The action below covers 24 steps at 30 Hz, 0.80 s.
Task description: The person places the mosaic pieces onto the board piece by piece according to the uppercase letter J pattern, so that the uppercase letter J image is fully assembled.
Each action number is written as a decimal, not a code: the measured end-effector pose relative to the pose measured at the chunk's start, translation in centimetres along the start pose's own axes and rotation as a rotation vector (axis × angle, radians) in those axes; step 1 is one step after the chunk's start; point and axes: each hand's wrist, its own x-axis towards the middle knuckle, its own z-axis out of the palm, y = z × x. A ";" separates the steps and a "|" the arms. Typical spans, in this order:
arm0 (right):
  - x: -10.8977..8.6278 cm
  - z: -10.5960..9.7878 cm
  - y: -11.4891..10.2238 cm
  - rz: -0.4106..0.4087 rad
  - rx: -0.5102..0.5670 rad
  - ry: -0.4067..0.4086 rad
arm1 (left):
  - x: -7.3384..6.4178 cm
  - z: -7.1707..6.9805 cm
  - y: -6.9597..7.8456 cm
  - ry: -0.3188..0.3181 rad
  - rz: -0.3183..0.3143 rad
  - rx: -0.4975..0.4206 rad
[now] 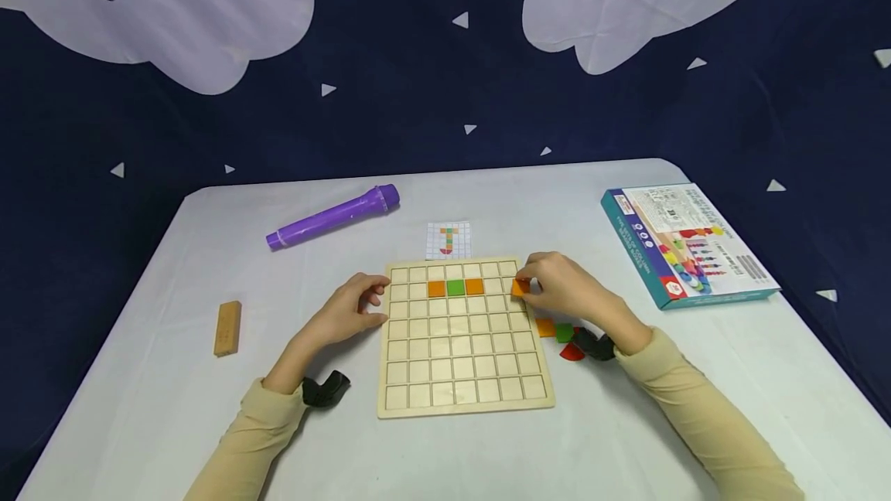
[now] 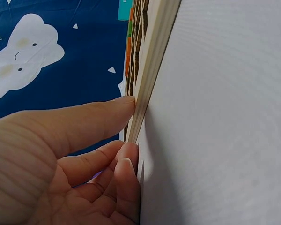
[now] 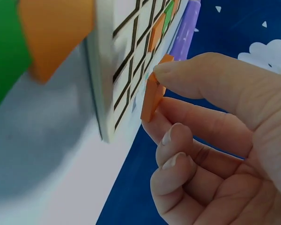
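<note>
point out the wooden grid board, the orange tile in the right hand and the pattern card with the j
Wooden grid board (image 1: 462,345), head view: a bare cell near its middle
Held orange tile (image 3: 152,97), right wrist view: lower visible surface
Pattern card (image 1: 448,240), head view: middle of its printed face

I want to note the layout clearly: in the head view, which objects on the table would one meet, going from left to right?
Wooden block, purple microphone, wooden grid board, loose red piece, flat box.
</note>
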 end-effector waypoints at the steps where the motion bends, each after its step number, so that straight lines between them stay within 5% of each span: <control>1: 0.1 0.1 -0.2 -0.005 -0.001 -0.003 | 0.0 0.0 0.0 -0.004 -0.007 -0.001; 24: 2.9 2.1 -3.2 -0.142 -0.070 -0.059 | 0.0 0.0 0.1 -0.004 0.002 -0.002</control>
